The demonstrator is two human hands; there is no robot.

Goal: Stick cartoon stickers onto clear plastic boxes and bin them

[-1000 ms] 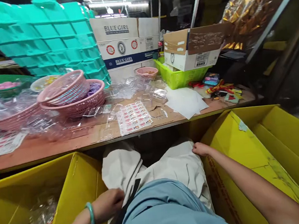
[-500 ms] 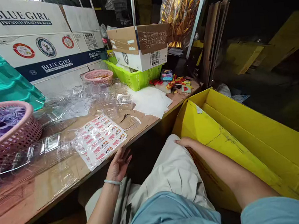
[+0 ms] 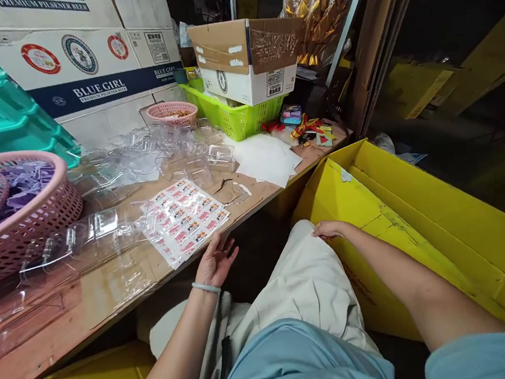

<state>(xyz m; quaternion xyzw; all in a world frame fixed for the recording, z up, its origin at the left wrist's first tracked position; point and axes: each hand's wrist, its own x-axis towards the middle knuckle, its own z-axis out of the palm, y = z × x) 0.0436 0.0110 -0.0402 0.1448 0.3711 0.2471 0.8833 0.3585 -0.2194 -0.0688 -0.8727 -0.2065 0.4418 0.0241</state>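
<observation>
My left hand is at the table's front edge with its palm turned up and fingers apart, holding nothing. Just beyond its fingertips lie overlapping sheets of printed stickers. My right hand is at the knee of my light trousers; its fingers are drawn together against the cloth and seem to pinch it. Clear plastic boxes are spread to the left of the sticker sheets, and more stand behind them. White paper sheets lie farther back to the right.
A large yellow box stands open on my right. On the table are a pink basket of purple shreds, a small pink basket, a green basket with a carton in it, and stacked teal trays.
The view has tilted down and shifted slightly left. My left hand stays open by the table edge, and my right hand stays at the knee with its fingers more drawn together.
</observation>
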